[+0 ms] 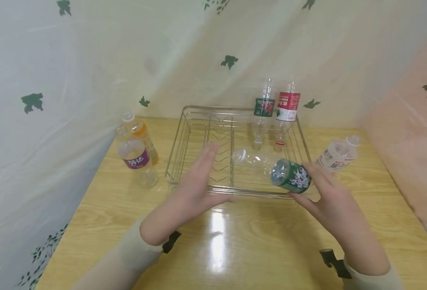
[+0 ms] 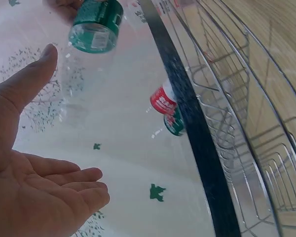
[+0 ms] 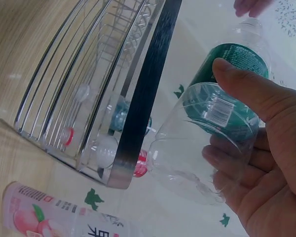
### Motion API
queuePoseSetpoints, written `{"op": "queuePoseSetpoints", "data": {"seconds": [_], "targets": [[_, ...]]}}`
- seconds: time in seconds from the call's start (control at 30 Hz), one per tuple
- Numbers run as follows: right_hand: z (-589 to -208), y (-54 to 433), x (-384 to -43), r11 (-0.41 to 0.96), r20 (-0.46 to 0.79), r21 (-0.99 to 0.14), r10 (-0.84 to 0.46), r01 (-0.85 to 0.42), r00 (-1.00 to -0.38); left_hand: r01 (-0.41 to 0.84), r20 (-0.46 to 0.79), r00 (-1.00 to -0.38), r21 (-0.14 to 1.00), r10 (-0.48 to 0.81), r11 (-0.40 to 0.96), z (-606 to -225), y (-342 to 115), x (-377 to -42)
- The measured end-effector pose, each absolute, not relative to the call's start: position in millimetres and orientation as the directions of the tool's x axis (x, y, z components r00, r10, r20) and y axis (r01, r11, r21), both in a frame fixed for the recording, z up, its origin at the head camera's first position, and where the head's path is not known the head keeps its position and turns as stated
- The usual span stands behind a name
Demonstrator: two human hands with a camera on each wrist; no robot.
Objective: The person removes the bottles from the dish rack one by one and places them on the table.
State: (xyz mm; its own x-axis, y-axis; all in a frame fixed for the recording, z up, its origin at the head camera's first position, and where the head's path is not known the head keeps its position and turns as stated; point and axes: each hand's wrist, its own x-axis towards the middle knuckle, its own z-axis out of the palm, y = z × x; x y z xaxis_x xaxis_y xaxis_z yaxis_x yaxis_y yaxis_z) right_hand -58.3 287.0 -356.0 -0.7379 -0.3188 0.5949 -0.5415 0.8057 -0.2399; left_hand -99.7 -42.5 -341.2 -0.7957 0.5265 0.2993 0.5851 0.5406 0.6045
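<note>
My right hand (image 1: pixel 338 205) grips a clear plastic bottle (image 1: pixel 292 176) with a green flowered label, its thumb across the label in the right wrist view. The bottle lies tilted over the front right of a wire dish rack (image 1: pixel 257 193), its white-capped end pointing left. My left hand (image 1: pixel 191 181) is open above the rack's front left, fingers straight and thumb spread, holding nothing. Inside the rack at the back right, a green-labelled bottle (image 1: pixel 264 107) and a red-labelled bottle (image 1: pixel 288 106) stand upside down, caps low.
Left of the rack, a purple-labelled bottle (image 1: pixel 137 159) and an orange-labelled bottle (image 1: pixel 146 137) stand on the wooden table (image 1: pixel 257 249). To the right is a pale bottle (image 1: pixel 336 155), whose label shows peaches in the right wrist view. A patterned curtain (image 1: pixel 184 52) hangs behind.
</note>
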Motion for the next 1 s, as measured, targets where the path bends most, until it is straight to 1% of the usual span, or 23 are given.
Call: {"op": "queuePoseSetpoints", "data": {"seconds": [0.17,0.33,0.43,0.5,0.7,0.87,1.0], "targets": [[-361,292,-57,0.808,0.639,-0.260,-0.267,-0.529,-0.722,0.557,0.298,-0.819,0.619,0.489,0.554,-346,-56,-108],[-366,296,-57,0.808,0.675,-0.259,-0.240,-0.529,-0.698,0.466,0.249,-0.876,0.659,0.413,0.591,-350,-70,-117],[-367,299,-56,0.811,0.677,-0.267,-0.227,-0.521,-0.700,0.403,0.206,-0.907,0.675,0.368,0.617,-355,-78,-122],[-367,302,-55,0.817,0.666,-0.276,-0.218,-0.507,-0.714,0.371,0.180,-0.920,0.682,0.347,0.630,-359,-84,-125],[-368,312,-52,0.847,0.613,-0.297,-0.184,-0.441,-0.768,0.308,0.129,-0.944,0.677,0.304,0.668,-376,-98,-131],[-370,317,-52,0.850,0.634,-0.316,-0.141,-0.421,-0.761,0.264,0.087,-0.952,0.713,0.292,0.650,-387,-108,-132],[-373,321,-51,0.859,0.672,-0.324,-0.085,-0.396,-0.735,0.251,0.090,-0.956,0.745,0.279,0.618,-395,-113,-134]]}}
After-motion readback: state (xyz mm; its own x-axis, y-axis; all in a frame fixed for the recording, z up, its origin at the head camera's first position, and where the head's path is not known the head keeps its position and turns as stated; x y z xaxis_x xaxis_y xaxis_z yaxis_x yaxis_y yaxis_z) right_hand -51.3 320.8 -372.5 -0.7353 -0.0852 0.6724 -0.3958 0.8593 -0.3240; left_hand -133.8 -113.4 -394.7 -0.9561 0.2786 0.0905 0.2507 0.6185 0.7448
